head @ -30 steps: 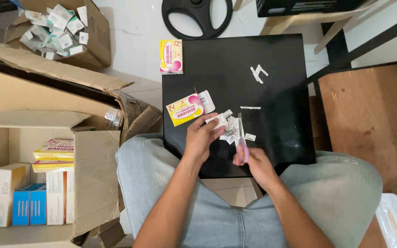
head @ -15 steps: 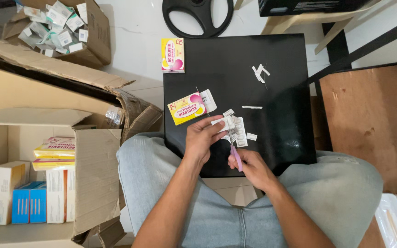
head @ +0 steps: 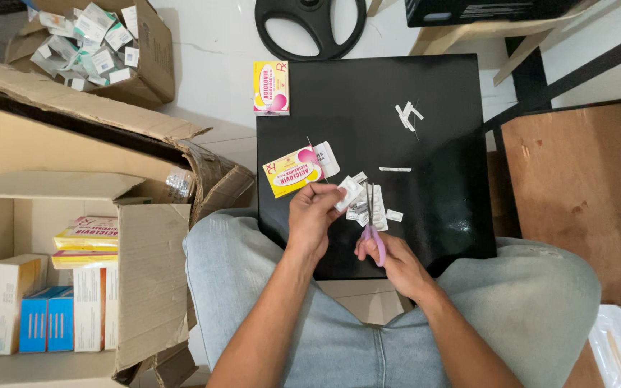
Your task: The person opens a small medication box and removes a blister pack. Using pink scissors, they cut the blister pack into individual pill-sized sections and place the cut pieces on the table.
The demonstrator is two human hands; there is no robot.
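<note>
White floor tiles surround me, and a black board [head: 425, 129] lies across my jeans-clad lap as a work surface. My left hand [head: 313, 215] pinches a small white paper piece [head: 348, 192] between thumb and fingertips, just above the board's near middle. My right hand [head: 389, 259] grips purple-handled scissors [head: 371, 223], fingers closed around the loops, blades pointing away from me and lying right beside the paper piece; I cannot tell how far the blades are parted. White scraps [head: 376, 212] lie on the board under and around the blades, with more strips [head: 407, 115] farther up. A yellow-and-pink box [head: 292, 171] lies open just left of my left hand; a second one [head: 271, 88] sits at the board's far left corner. At my left, an open carton [head: 52, 287] holds more boxes.
</note>
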